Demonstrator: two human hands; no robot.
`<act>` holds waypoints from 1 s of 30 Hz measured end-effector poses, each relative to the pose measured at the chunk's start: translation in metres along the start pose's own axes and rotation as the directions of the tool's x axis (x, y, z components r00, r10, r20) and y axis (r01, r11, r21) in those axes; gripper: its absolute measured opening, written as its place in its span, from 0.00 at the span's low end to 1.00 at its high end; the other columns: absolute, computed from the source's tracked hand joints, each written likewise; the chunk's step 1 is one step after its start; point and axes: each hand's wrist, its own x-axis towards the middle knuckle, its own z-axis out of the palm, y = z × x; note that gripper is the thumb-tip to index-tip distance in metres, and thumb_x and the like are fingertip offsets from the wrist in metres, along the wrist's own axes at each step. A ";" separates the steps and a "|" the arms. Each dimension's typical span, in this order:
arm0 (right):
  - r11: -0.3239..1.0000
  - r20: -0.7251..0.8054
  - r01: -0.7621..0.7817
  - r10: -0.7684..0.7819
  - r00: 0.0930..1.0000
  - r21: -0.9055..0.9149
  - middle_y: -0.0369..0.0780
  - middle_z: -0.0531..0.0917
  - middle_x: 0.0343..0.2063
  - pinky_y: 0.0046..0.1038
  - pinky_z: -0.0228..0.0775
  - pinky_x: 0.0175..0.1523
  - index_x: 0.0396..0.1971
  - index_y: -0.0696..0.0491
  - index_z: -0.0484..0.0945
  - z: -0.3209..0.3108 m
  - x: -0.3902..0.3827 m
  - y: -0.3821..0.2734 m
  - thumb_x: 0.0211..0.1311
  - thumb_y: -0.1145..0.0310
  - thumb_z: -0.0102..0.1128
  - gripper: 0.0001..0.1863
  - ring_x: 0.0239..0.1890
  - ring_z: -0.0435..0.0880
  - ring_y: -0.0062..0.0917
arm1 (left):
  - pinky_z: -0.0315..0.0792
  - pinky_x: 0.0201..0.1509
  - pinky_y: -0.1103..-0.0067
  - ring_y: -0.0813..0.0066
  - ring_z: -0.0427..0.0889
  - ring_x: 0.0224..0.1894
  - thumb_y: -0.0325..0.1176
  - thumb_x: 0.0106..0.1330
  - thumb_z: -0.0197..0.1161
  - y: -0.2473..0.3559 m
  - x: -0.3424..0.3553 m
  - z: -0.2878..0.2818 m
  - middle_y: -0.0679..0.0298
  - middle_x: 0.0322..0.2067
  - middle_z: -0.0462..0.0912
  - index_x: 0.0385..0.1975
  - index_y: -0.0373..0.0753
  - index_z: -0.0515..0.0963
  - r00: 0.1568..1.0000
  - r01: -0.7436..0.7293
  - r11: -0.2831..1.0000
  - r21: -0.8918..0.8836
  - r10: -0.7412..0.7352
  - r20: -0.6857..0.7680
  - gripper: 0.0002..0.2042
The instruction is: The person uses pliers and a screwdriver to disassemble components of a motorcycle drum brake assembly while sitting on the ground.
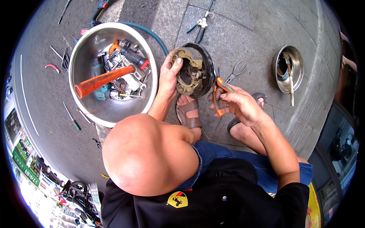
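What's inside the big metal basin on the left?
In the basin, an orange handle crosses over a teal power drill and grey metal parts. Whatever lies beneath them is covered.

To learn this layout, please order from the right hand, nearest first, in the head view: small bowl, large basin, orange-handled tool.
1. Orange-handled tool: in the right hand.
2. Small bowl: to its right.
3. Large basin: to its left.

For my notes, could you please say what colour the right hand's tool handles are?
Mostly orange handles, best seen in head view.
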 end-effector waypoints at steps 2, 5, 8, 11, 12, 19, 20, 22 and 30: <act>0.999 0.048 -0.023 0.022 0.999 0.022 0.44 0.79 0.46 0.40 0.77 0.48 0.53 0.57 0.73 -0.013 0.004 0.000 0.64 0.64 0.54 0.20 0.47 0.82 0.35 | 0.73 0.60 0.75 0.70 0.78 0.54 0.35 0.67 0.66 0.003 -0.001 0.003 0.57 0.52 0.78 0.61 0.32 0.67 1.000 0.005 1.000 0.014 -0.005 -0.005 0.26; 0.994 0.113 -0.070 0.061 0.992 0.079 0.42 0.79 0.46 0.43 0.77 0.50 0.56 0.57 0.72 -0.032 0.012 0.005 0.66 0.65 0.52 0.21 0.50 0.81 0.38 | 0.74 0.59 0.75 0.70 0.78 0.52 0.33 0.65 0.67 0.011 -0.003 0.004 0.55 0.51 0.77 0.59 0.30 0.66 1.000 0.022 0.997 0.073 -0.021 -0.011 0.26; 0.979 0.217 -0.086 0.045 0.975 0.183 0.43 0.79 0.46 0.49 0.76 0.52 0.56 0.60 0.71 -0.045 0.018 0.015 0.65 0.66 0.52 0.22 0.52 0.81 0.44 | 0.74 0.58 0.75 0.69 0.78 0.52 0.32 0.63 0.67 0.018 -0.001 -0.001 0.55 0.49 0.77 0.58 0.30 0.65 0.999 0.041 0.992 0.120 -0.044 0.024 0.26; 0.966 0.288 -0.098 0.026 0.957 0.238 0.43 0.79 0.45 0.50 0.76 0.52 0.56 0.59 0.71 -0.058 0.024 0.024 0.65 0.66 0.53 0.21 0.52 0.80 0.45 | 0.73 0.58 0.76 0.69 0.78 0.51 0.33 0.63 0.67 0.020 0.000 -0.005 0.55 0.49 0.77 0.58 0.31 0.65 0.994 0.080 0.980 0.184 -0.092 0.057 0.26; 0.967 0.287 -0.101 0.031 0.957 0.234 0.43 0.79 0.45 0.50 0.76 0.52 0.56 0.59 0.71 -0.061 0.024 0.026 0.65 0.66 0.53 0.21 0.52 0.80 0.45 | 0.73 0.58 0.76 0.69 0.78 0.51 0.34 0.63 0.68 0.020 -0.001 -0.003 0.54 0.50 0.77 0.60 0.30 0.66 0.994 0.082 0.980 0.181 -0.094 0.056 0.28; 0.962 0.355 -0.137 0.046 0.934 0.236 0.42 0.79 0.44 0.51 0.76 0.51 0.55 0.58 0.71 -0.077 0.029 0.031 0.62 0.65 0.55 0.22 0.51 0.81 0.45 | 0.69 0.62 0.76 0.69 0.77 0.56 0.37 0.63 0.69 0.020 -0.003 0.004 0.52 0.54 0.78 0.62 0.30 0.69 0.989 0.074 0.935 0.346 -0.113 0.096 0.30; 0.963 0.377 -0.137 0.040 0.925 0.233 0.42 0.79 0.44 0.51 0.76 0.51 0.55 0.58 0.71 -0.079 0.031 0.031 0.62 0.65 0.55 0.23 0.51 0.81 0.45 | 0.69 0.62 0.76 0.69 0.77 0.56 0.37 0.63 0.69 0.019 -0.003 0.004 0.52 0.54 0.78 0.62 0.30 0.69 0.989 0.074 0.936 0.343 -0.112 0.092 0.30; 0.962 0.369 -0.139 0.044 0.928 0.234 0.43 0.79 0.44 0.52 0.75 0.51 0.55 0.59 0.71 -0.087 0.034 0.034 0.62 0.64 0.55 0.23 0.50 0.81 0.45 | 0.69 0.62 0.76 0.69 0.78 0.56 0.39 0.63 0.69 0.015 -0.001 0.003 0.53 0.54 0.79 0.60 0.30 0.72 0.993 0.005 0.878 0.479 -0.062 0.103 0.29; 0.979 0.315 -0.175 0.134 0.940 0.107 0.47 0.79 0.46 0.50 0.77 0.50 0.53 0.61 0.73 -0.124 0.051 0.044 0.62 0.64 0.55 0.22 0.49 0.81 0.44 | 0.69 0.63 0.73 0.66 0.79 0.56 0.50 0.64 0.67 -0.021 0.015 -0.019 0.52 0.52 0.81 0.60 0.34 0.73 0.983 -0.082 0.588 0.805 -0.085 0.162 0.31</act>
